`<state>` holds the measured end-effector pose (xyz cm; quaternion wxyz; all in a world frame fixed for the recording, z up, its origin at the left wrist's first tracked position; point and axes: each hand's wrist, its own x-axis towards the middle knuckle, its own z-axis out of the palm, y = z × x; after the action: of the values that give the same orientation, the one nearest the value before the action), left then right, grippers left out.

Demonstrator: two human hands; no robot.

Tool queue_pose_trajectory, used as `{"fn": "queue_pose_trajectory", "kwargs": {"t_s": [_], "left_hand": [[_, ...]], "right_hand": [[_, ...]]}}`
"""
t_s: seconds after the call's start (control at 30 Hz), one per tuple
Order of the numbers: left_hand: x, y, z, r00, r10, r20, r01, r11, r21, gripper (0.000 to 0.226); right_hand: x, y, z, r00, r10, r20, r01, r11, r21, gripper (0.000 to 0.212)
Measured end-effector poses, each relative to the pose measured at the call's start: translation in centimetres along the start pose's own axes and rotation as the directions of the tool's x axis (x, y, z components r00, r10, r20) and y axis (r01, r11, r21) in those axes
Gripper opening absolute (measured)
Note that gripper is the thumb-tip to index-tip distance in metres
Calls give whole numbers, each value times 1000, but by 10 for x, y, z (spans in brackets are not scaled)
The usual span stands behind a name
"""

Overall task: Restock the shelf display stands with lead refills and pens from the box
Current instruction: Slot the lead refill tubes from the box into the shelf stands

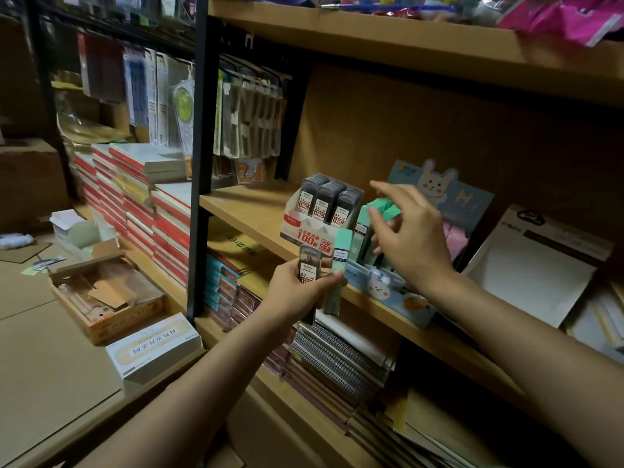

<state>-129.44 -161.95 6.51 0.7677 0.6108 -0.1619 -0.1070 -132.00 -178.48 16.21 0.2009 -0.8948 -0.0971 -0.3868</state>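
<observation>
My left hand (297,288) grips two lead refill cases in front of the shelf edge: a dark 0.7 HB case (309,265) and a mint green case (337,271). My right hand (408,234) reaches into the blue rabbit display stand (388,285), its fingers curled among the upright mint green refill cases (381,207); the index finger points away. Pink cases (456,236) fill the stand's right side. A white display stand (304,231) holding dark 0.7 refill cases (324,197) sits just left of it on the wooden shelf (243,207).
A cardboard box (104,295) of stock lies on the low surface at left, beside a white carton (155,346). Stacked notebooks (141,204) fill the left side; spiral notebooks (337,359) lie on the shelf below. Blister packs (250,113) hang behind the black upright (199,163).
</observation>
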Motion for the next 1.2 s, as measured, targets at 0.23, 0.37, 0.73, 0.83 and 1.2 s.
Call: {"fn": "queue_pose_trajectory", "kwargs": {"t_s": [0.23,0.37,0.73,0.83,1.2], "left_hand": [[-3,7,6,996,-2,88,2,1000,1,26],[-6,7,7,990,-16,142,11,999,36,24],[0,9,-7,971,-229,68,234,968,-93,55],[-1,7,-12,970,-228,81,235,967,-97,67],[-3,15,-16,986,-169,10,169,979,-117,45]], "right_hand": [[-8,-17,-12,946,132,295,-147,989,28,39],[-8,-12,-15,903,236,360,-264,964,28,31],[14,3,-40,986,164,-18,-164,986,10,20],[10,8,-32,994,107,-7,-107,993,-51,19],[5,17,-20,988,152,1,-151,986,-62,18]]}}
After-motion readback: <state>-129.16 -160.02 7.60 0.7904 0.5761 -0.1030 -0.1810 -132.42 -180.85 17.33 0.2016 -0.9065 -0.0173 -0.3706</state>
